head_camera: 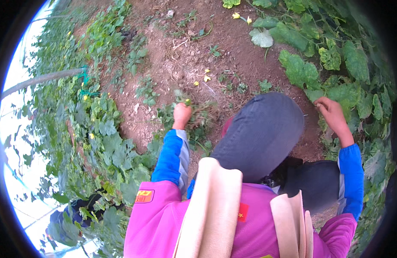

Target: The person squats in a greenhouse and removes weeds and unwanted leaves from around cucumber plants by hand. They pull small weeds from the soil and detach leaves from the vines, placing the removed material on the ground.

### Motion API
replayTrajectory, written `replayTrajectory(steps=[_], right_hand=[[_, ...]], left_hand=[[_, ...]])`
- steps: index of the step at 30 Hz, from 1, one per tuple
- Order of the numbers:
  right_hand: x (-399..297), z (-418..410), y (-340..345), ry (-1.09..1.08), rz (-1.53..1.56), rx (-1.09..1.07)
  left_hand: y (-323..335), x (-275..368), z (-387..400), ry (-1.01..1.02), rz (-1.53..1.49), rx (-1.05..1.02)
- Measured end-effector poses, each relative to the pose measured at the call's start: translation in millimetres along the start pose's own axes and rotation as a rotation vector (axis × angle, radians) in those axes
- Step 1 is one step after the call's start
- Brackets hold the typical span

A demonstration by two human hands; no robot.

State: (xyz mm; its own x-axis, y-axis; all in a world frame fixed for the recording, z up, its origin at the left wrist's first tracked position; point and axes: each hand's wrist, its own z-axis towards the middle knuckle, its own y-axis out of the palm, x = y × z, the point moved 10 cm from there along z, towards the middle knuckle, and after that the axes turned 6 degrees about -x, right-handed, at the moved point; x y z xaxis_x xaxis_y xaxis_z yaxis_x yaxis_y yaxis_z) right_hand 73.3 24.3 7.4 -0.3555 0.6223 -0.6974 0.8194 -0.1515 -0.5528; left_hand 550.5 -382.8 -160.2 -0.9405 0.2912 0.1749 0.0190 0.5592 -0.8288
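My left hand (182, 113) is closed around a bunch of pulled weeds (201, 117), whose stems and leaves spread out on its right, a little blurred. Low green plants lie just beneath it on the brown soil. On the other side of my bent knee (266, 129), my right hand (327, 111) is at the edge of a large green leaf (314, 95) of a vine, thumb and fingertips close together. Whether the fingertips pinch the leaf cannot be told. Small yellow flowers (207, 78) lie on the soil ahead.
Leafy vines (301, 69) with yellowing leaves rise on the right. More vines (111, 142) fill the left, where a curved pole (47, 80) bears green twine (85, 75). Another person (85, 208) is partly hidden among leaves at the lower left. Small weeds (214, 50) dot the soil.
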Motion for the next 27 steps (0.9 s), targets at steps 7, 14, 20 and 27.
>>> replayTrajectory(steps=[7, 14, 20, 27], right_hand=[[9, 5, -8, -0.111, 0.073, -0.024], [45, 3, 10, -0.001, 0.179, -0.114], [49, 22, 17, 0.005, 0.178, -0.166], [35, 31, 34, 0.029, 0.116, -0.214]], left_hand=[[-214, -45, 20, -0.016, 0.265, 0.709], [-318, -45, 22, 0.342, -0.48, 0.398], [-182, -89, -95, 0.065, 0.079, 0.695], [-90, -182, -128, -0.305, 0.19, 0.415]])
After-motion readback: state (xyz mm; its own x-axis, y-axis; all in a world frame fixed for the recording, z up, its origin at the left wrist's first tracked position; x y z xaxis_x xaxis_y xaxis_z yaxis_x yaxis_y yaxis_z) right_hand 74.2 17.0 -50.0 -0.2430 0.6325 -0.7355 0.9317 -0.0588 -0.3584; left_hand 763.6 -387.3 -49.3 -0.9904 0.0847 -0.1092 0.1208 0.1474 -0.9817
